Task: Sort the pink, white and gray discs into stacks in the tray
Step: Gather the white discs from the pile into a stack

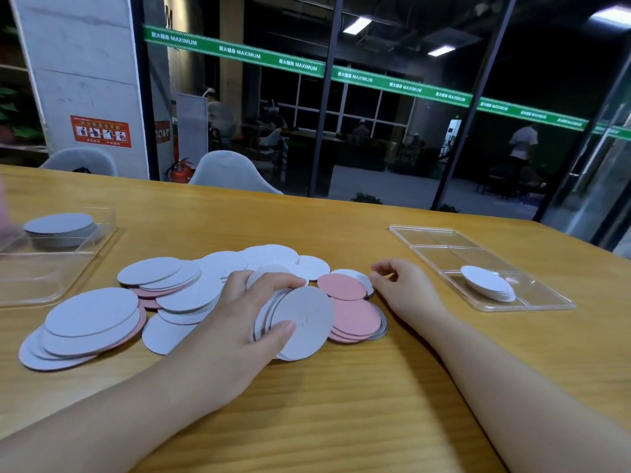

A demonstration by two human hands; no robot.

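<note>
A loose heap of gray, white and pink discs (177, 295) is spread over the middle of the wooden table. My left hand (239, 315) grips a small stack of gray discs (300, 322) held on edge, thumb in front and fingers over the top. Just right of it lie several pink discs (355, 319). My right hand (406, 285) rests on the table beside the pink discs, its fingertips at a white disc (358, 275) at the heap's edge; it holds nothing. A clear tray (444, 240) at the right holds a stack of white discs (488, 283).
A second clear tray (51, 268) at the left holds a stack of gray discs (61, 227). Two grey chairs (228, 172) stand behind the table's far edge, with a glass wall beyond. Bare tabletop lies in front of my arms.
</note>
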